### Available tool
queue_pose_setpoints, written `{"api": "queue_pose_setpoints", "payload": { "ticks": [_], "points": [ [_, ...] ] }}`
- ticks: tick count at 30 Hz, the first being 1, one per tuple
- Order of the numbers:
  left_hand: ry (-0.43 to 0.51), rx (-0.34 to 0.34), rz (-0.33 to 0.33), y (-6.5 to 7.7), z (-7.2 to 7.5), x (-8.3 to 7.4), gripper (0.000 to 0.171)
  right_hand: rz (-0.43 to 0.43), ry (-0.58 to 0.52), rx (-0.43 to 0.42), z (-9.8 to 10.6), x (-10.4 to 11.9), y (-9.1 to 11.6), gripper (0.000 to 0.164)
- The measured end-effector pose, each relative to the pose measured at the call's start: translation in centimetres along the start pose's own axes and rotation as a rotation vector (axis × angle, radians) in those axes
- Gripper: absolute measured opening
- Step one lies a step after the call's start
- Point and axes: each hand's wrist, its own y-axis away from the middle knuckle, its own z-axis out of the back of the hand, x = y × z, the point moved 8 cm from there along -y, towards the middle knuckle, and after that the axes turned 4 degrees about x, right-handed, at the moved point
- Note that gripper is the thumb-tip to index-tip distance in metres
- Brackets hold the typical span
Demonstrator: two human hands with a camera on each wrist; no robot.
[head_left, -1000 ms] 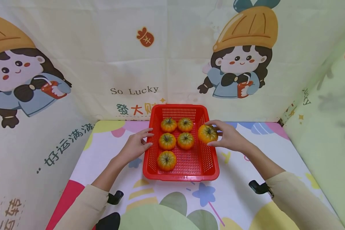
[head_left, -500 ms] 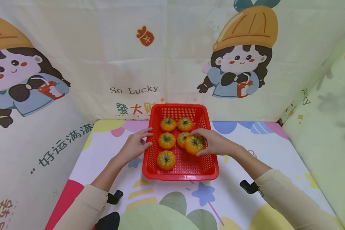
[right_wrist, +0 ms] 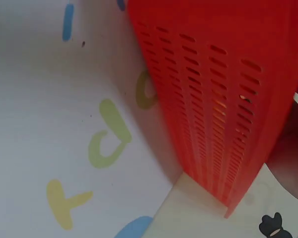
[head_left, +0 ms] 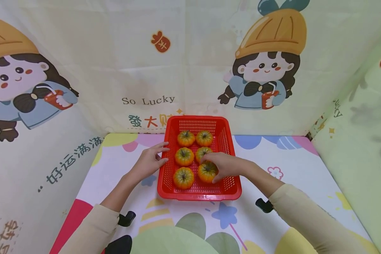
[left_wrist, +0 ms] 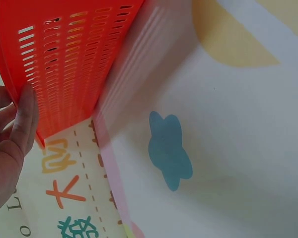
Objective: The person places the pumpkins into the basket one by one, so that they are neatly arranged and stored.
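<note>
A red plastic basket (head_left: 199, 197) stands on the table, with several small orange pumpkins inside. In its front right part, my right hand (head_left: 225, 164) grips a pumpkin (head_left: 207, 173), thumb and fingers around its sides. That hand partly covers the pumpkin behind, (head_left: 202, 153) in the middle row. A front-left pumpkin (head_left: 183, 178) sits beside the held one. At the basket's left rim, my left hand (head_left: 148, 160) holds the edge; in the left wrist view its thumb and fingers lie on either side of it. The right wrist view mostly shows the basket's outer wall (right_wrist: 203, 99).
The basket stands near the back edge of a table (head_left: 257, 197) with a colourful printed cover. Behind it rises a cloth backdrop (head_left: 197, 70) with cartoon prints. Similar cloth hangs at both sides.
My right hand has carried its pumpkin from above the basket's right rim leftward and down, toward the near right part inside. My left hand has stayed at the left rim.
</note>
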Motion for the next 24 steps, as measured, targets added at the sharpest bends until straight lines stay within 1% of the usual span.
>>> {"api": "queue_pose_setpoints", "payload": {
  "ticks": [6,9,15,24],
  "points": [
    [0.012,0.003,0.001,0.1,-0.2,0.1,0.047,-0.021,0.095,0.074,-1.6,0.4,-0.6,0.071],
    [0.017,0.004,0.008,0.1,-0.2,0.2,0.047,-0.037,0.11,0.098,-2.2,0.4,-0.8,0.071],
    [0.018,0.004,0.005,0.2,-0.2,0.1,0.046,-0.063,0.111,0.113,-2.8,0.2,-1.2,0.071],
    [0.015,0.006,0.009,-0.1,-0.2,0.1,0.047,-0.07,0.113,0.115,-3.3,0.1,-1.4,0.068]
  ]
}}
